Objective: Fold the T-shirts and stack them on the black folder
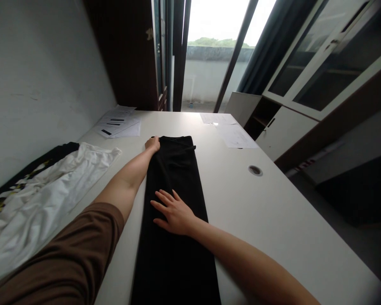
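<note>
Black trousers [180, 262], folded lengthwise into a long strip, lie on the white table [241, 203] with the waist end far from me. A small tab of cloth sticks out on the right near that end. With its fingers closed, my left hand [153, 144] grips the far left corner of the waist; part of its fingertips is hidden. My right hand [174, 212] rests flat on the middle of the cloth, palm down and fingers spread.
White satin-like clothing [60, 186] and a dark patterned garment [28, 171] lie along the left wall. Paper sheets [120, 123] sit at the far left, more sheets [235, 133] at the far right. A round cable hole [255, 170] is at right. Beyond stand cabinets [285, 127].
</note>
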Action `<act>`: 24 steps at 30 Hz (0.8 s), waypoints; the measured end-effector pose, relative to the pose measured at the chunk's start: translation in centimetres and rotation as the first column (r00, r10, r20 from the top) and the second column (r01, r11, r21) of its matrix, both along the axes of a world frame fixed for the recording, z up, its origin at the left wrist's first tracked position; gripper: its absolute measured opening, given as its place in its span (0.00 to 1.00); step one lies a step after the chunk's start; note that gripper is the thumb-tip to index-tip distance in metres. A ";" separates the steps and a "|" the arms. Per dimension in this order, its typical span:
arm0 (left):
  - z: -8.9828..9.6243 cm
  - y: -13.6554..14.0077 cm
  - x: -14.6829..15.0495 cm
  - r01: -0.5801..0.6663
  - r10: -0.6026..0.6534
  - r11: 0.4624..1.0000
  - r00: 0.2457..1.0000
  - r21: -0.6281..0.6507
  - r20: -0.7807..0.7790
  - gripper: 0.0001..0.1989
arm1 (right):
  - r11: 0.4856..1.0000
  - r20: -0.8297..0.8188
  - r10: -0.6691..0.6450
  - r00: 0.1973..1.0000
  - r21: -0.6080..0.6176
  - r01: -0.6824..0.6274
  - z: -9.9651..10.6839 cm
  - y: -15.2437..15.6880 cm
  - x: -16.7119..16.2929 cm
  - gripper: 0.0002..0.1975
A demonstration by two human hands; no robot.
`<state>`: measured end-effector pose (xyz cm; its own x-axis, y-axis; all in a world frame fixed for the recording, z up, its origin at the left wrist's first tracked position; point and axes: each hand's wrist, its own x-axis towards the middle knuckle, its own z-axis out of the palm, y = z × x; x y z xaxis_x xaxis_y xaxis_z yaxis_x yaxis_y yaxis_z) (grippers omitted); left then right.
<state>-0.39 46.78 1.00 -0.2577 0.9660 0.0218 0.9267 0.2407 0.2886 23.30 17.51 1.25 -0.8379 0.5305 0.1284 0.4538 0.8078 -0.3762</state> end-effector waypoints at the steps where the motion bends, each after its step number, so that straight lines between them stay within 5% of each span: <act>1: 0.0 0.0 -0.1 -0.019 0.019 1.000 1.000 0.005 0.002 0.15 | 1.000 0.001 0.000 1.000 0.001 0.000 0.0 0.0 0.0 0.32; 4: 0.6 -0.1 -0.1 -0.033 0.033 0.999 0.999 0.023 0.009 0.16 | 1.000 0.006 0.004 1.000 0.001 -0.004 0.0 0.0 0.0 0.32; 8: 0.7 -1.2 1.9 0.095 -0.096 0.993 0.995 0.073 0.007 0.16 | 1.000 0.010 0.009 1.000 -0.004 -0.009 0.0 0.1 0.0 0.32; 15: -3.2 -5.3 6.5 0.369 -0.369 0.929 0.929 0.011 -0.032 0.33 | 1.000 0.003 0.005 1.000 -0.003 -0.005 -0.2 0.0 -0.2 0.33; 24: -2.6 -1.8 4.1 0.100 -0.110 0.987 0.991 -0.124 -0.078 0.40 | 1.000 -0.020 -0.009 1.000 0.000 0.009 -0.4 -0.9 0.1 0.31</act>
<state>3.69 44.93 -1.65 -0.1564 0.9846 -0.0777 0.9686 0.1683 0.1831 23.42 16.57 0.84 -0.8303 0.5380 0.1453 0.4535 0.8038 -0.3850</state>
